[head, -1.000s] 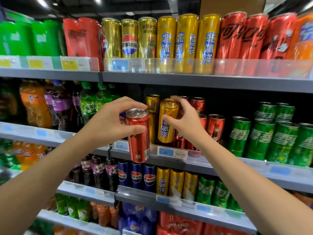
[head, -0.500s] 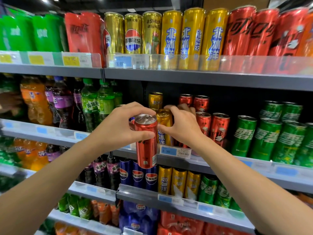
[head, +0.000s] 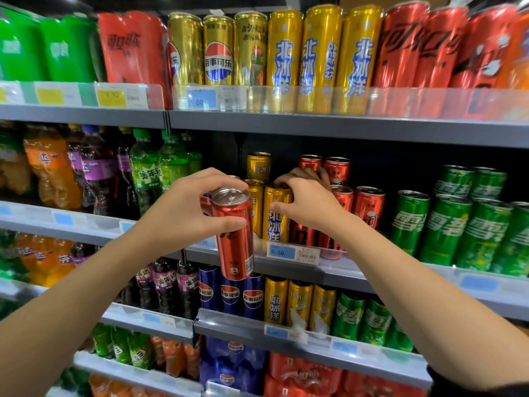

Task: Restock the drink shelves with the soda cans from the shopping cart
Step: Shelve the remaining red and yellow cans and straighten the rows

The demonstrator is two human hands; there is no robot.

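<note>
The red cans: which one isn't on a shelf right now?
The red can that the left hand grips near its top, hanging in front of the middle shelf. The other red cans all stand on shelves.

Plastic bottles [head: 94, 170] of orange, purple and green drink stand on the left shelf sections. Wrapped multipacks [head: 131, 47] — green and red — sit top left, more [head: 303, 373] at the bottom. Blue price tags [head: 282, 251] — one reads 5.50 — line the shelf edges.

Red cans [head: 312, 239] behind the right hand [head: 307, 206], labels perhaps mostly hidden.
</note>
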